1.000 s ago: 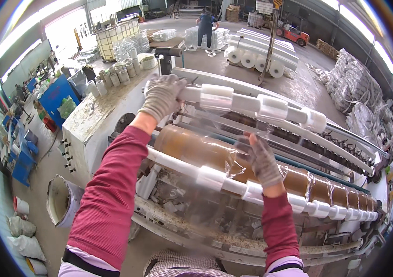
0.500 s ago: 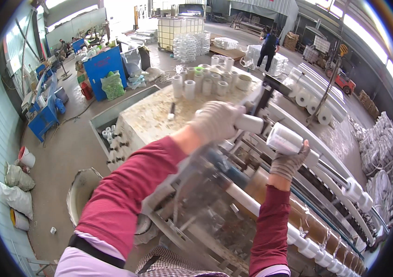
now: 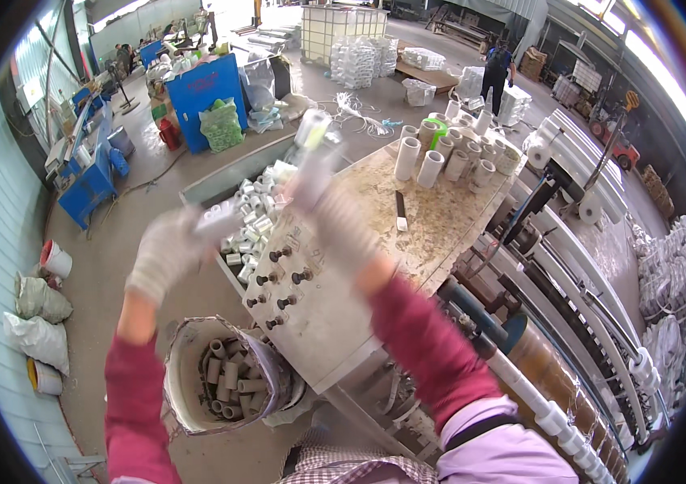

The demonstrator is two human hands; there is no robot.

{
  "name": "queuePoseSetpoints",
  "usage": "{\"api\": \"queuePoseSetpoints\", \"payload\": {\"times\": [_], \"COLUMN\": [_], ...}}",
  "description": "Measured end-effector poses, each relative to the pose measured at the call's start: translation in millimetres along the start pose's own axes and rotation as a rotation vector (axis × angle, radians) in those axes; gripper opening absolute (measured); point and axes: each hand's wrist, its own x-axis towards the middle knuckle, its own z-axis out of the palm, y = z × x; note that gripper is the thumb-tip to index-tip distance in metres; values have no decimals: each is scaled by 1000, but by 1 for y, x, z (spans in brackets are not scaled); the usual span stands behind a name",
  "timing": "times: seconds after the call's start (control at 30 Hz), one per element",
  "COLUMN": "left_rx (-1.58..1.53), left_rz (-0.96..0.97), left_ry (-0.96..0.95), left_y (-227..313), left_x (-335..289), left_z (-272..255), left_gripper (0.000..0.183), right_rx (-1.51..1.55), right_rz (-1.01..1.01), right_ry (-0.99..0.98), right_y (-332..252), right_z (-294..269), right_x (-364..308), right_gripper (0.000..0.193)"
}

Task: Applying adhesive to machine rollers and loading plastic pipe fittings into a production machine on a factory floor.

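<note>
My left hand [image 3: 164,254], in a pale knit glove, is closed round a blurred whitish roll [image 3: 218,223] beside the trough's edge. To its right my gloved right hand [image 3: 339,222] is smeared by motion. A pale roll with a yellow-green patch [image 3: 312,129] shows at its fingertips, over the trough; it looks held, though blur hides the grip. Below both hands, many small white rolls [image 3: 258,202] lie heaped in the long metal trough [image 3: 234,167]. A black-handled scraper [image 3: 401,211] rests on the stained worktable [image 3: 343,282].
Upright tubes [image 3: 431,168] stand at the table's far end, and black knobs [image 3: 286,302] stick up near its left edge. An open barrel [image 3: 177,379] holds brown cores. The roller machine [image 3: 552,363] runs along the right. Farther off stands another person [image 3: 498,74].
Both hands have swung left from the machine to above the trough. The white roll my right hand held there is gone from the machine. My view has turned left, revealing the heaped rolls and barrel.
</note>
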Motion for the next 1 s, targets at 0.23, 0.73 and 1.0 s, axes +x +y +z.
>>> {"api": "queuePoseSetpoints", "payload": {"times": [0.23,0.73,1.0], "left_rx": [-414,-907,-703], "left_rz": [-599,451,1322], "left_ry": [-649,-246,25], "left_y": [-87,343,706], "left_x": [-202,-62,-82], "left_z": [118,20,-57], "left_gripper": [42,71,76], "right_rx": [669,72,176], "right_rz": [890,560,174], "right_ry": [-629,1464,1597], "right_y": [-145,-371,-358], "right_z": [109,-527,-783], "right_x": [-146,-243,-330], "right_gripper": [59,40,72]}}
